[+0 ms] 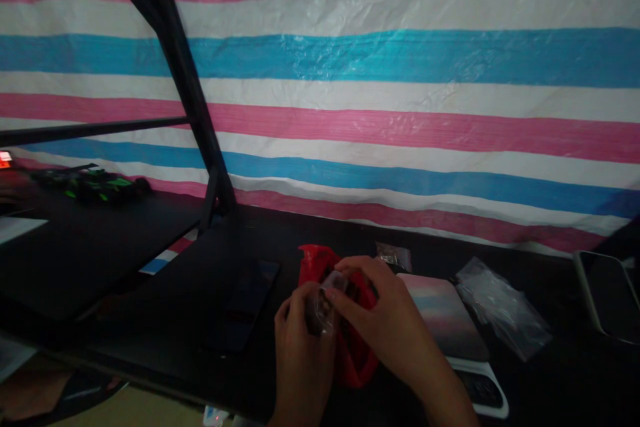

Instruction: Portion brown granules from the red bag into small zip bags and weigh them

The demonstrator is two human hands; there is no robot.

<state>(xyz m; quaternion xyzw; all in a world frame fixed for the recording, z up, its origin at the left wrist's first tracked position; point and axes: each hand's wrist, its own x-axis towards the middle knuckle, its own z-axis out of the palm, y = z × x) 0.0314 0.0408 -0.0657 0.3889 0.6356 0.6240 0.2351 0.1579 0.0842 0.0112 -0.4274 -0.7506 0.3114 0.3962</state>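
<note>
My left hand point(303, 333) is closed around a small clear plastic bag point(326, 313) with small brownish pieces inside. My right hand point(375, 307) pinches the top edge of the same bag between thumb and fingers. Under and behind both hands lies a red plastic bag point(357, 360), its mouth open and its contents mostly hidden. Just to the right is a digital scale point(445, 317) with a shiny metal plate and a dark display panel at its near end. Behind the scale rests another small clear bag point(394, 255) with small pieces in it.
A stack of clear plastic bags point(503, 310) lies right of the scale, and a phone point(610, 297) is at the far right. Another dark phone point(245, 307) lies left of my hands. A black metal frame point(175, 67) rises at left; green-and-black items point(100, 185) sit on the neighbouring table.
</note>
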